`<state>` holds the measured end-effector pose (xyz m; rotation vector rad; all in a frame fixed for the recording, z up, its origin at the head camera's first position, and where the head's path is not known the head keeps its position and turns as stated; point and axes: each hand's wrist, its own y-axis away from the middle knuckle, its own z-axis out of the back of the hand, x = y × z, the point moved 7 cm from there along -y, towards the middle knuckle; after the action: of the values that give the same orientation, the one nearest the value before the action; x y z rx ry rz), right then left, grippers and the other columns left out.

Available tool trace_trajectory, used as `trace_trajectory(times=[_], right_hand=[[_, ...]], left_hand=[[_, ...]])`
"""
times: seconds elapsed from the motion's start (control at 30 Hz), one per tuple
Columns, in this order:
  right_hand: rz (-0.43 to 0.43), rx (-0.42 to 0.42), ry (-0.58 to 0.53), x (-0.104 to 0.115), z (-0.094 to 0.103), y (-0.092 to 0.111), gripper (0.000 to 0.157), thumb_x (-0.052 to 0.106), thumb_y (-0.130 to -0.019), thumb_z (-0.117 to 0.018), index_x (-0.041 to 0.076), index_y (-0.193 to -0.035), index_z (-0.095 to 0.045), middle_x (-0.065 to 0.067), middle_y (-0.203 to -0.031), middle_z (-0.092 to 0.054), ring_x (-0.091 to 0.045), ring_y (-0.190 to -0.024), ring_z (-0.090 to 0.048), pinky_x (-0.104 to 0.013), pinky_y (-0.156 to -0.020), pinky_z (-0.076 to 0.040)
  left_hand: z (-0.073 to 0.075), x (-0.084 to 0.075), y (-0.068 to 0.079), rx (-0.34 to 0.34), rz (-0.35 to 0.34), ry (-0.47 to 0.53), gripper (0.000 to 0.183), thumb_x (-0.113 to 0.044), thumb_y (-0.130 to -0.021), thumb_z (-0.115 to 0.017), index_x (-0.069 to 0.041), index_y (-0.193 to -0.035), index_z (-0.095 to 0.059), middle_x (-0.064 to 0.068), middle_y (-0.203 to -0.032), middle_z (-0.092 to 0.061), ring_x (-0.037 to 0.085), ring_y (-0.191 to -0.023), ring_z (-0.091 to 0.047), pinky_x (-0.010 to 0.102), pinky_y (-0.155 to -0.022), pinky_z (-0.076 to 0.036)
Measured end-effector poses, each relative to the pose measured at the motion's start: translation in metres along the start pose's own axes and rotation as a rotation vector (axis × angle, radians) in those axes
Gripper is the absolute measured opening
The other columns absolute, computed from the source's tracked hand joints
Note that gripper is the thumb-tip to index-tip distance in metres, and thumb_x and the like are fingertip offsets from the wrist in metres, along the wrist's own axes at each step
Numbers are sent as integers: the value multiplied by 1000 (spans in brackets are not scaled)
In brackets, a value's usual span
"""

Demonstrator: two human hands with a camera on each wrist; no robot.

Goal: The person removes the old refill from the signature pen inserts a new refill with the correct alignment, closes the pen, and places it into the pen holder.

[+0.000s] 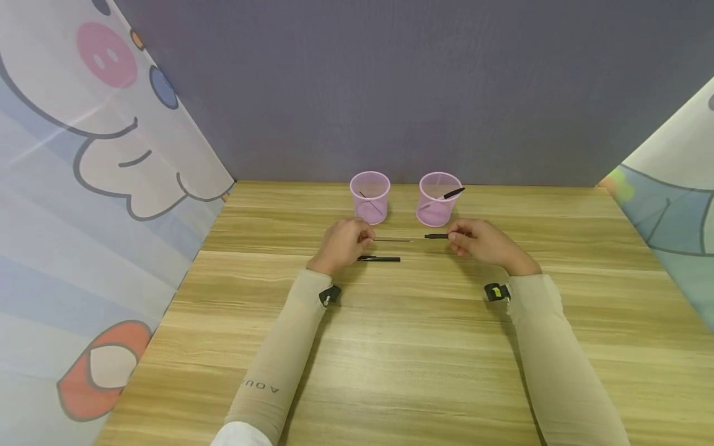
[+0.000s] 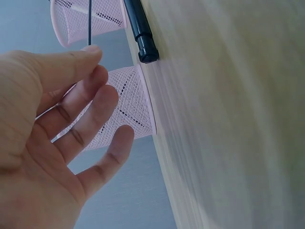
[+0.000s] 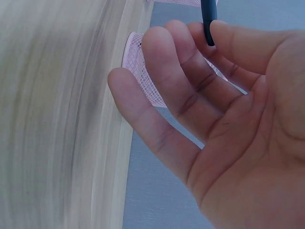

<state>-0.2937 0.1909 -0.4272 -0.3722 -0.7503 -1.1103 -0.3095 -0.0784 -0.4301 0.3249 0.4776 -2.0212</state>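
Note:
Between thumb and forefinger, my left hand (image 1: 343, 243) pinches one end of a thin dark rod (image 1: 392, 240) that looks like a pen refill, its light tip pointing right. My right hand (image 1: 481, 243) pinches a short black pen part (image 1: 436, 236), seen also in the right wrist view as a dark tube (image 3: 208, 19) against the thumb. A gap separates the rod's tip from that part. On the table beside the left hand lies a black pen barrel (image 1: 380, 259), its left end partly behind the fingers. The other fingers of both hands are loosely spread.
Two pink mesh cups stand behind the hands. Thin dark sticks show in the left cup (image 1: 370, 210); a black-and-white pen (image 1: 454, 193) leans in the right cup (image 1: 434, 215). A grey panel (image 1: 413, 93) rises at the back of the wooden table (image 1: 413, 359).

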Motion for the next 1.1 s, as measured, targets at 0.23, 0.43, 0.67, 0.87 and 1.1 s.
trace_trajectory(times=[0.23,0.43,0.67,0.87,1.1], right_hand=[[5,1,-5,1,0,0,19,13,-107,-52,-2,-108,-63,-13,-91,-66,-20,-81,-64,-32,-73,-58],[0,-5,2,2,0,0,19,13,-107,-52,-2,-108,-63,-13,-90,-65,-19,-80,-64,-34,-73,-58],[-3,-14,-4,2,0,0,19,13,-107,-52,-2,-107,-63,-13,-90,-65,-18,-79,-65,-29,-72,-57],[0,-9,3,3,0,1,18,13,-107,-52,-2,-107,-63,-13,-90,-65,-19,-80,-65,-28,-72,-56],[1,-19,14,3,0,1,18,14,-107,-53,-1,-106,-64,-12,-90,-66,-18,-79,-64,-28,-71,-55]], left_hand=[[0,6,1,34,53,-23,3,-16,-92,-77,-17,-95,-78,-2,-94,-74,15,-87,-68,35,-79,-56],[-3,14,1,59,85,-55,3,-17,-91,-76,-18,-93,-79,-2,-91,-75,16,-86,-68,37,-79,-55],[-4,18,2,86,106,-59,3,-17,-90,-76,-19,-92,-78,-2,-93,-75,17,-87,-68,38,-81,-55],[-5,22,4,97,116,-57,5,-16,-90,-76,-20,-91,-78,-3,-97,-76,16,-90,-67,39,-82,-55],[-6,25,5,110,138,-42,6,-14,-89,-77,-19,-89,-78,-2,-95,-75,17,-89,-66,39,-83,-54]])
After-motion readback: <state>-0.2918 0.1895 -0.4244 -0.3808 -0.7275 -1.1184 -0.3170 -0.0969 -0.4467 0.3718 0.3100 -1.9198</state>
